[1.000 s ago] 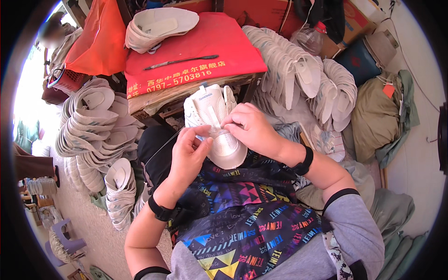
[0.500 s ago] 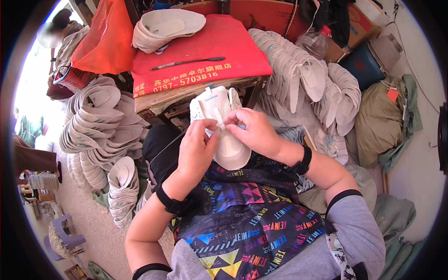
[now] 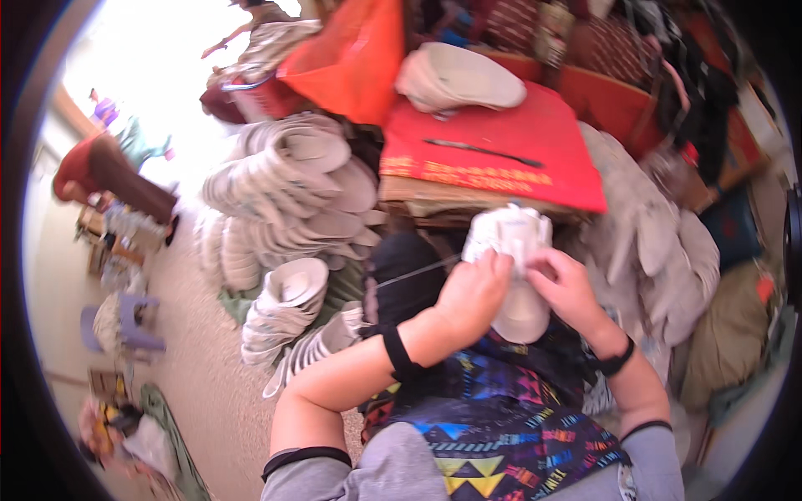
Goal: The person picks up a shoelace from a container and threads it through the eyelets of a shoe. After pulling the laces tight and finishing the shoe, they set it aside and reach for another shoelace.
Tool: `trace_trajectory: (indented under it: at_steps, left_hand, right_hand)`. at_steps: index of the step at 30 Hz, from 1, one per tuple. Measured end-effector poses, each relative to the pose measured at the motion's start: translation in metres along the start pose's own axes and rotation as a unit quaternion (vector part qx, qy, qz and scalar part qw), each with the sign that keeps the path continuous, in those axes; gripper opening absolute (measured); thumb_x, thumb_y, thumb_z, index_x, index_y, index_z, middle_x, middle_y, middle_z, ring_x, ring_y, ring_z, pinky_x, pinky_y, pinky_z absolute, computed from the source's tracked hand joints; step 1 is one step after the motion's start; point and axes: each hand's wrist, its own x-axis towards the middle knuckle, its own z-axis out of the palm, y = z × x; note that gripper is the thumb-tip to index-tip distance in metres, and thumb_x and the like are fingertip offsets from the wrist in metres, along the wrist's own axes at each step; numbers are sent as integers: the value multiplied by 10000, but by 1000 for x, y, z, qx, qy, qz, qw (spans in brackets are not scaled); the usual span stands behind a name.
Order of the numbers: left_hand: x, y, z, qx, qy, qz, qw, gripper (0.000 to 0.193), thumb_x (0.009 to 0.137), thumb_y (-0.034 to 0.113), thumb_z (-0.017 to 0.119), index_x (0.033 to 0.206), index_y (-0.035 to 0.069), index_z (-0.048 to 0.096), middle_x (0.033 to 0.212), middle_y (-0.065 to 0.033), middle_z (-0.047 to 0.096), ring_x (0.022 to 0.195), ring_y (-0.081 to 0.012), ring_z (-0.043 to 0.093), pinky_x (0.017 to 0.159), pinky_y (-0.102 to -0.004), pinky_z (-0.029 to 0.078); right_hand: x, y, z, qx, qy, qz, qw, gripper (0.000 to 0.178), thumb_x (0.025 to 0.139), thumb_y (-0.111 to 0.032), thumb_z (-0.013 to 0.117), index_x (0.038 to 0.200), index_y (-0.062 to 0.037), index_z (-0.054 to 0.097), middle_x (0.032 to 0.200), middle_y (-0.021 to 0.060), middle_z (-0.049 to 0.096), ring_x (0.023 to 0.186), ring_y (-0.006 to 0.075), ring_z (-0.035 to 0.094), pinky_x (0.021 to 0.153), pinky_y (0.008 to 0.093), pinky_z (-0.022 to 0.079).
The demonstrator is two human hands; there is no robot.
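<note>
A white shoe upper (image 3: 520,316) with a rounded toe lies on my lap, toe towards me, its collar end near the low table. My left hand (image 3: 474,294) is closed at its left side, with the fingertips over the throat. A thin pale thread (image 3: 422,270) stretches from the left towards this hand; whether the fingers grip it is hidden. From the right, my right hand (image 3: 566,288) pinches at the middle of the upper with thumb and forefinger. Blur hides the detail between the fingertips.
On the red-covered table (image 3: 560,125) lie a dark slender tool (image 3: 480,152) and stacked white uppers (image 3: 459,79). More stacks (image 3: 284,184) stand on the floor at left, others (image 3: 643,242) at right. An orange bag (image 3: 347,63) hangs behind. Another person (image 3: 117,179) is far left.
The view has swung left, so table, shoe upper and hands appear further right and lower. My left hand has turned, its fingers bunched more closely over the upper. My right hand still pinches there.
</note>
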Motion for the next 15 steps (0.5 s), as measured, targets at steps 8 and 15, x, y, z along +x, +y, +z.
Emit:
trace_trajectory:
  at_steps: [8,15]
  left_hand:
    - [-95,-116,-96,-758,-43,-291,582,139,918,88,593,1038,26,626,768,13,538,691,-61,493,586,-227,414]
    - [-429,-353,-132,-433,562,-483,514,80,906,102,527,973,122,564,597,27,457,489,-147,461,528,-303,447]
  right_hand:
    - [-23,14,-46,45,-101,120,987,90,859,-69,652,878,1,599,744,-4,584,691,78,559,630,235,460]
    - [-45,45,-94,77,-147,290,942,90,869,-113,636,848,-26,633,695,-26,584,653,54,537,576,198,408]
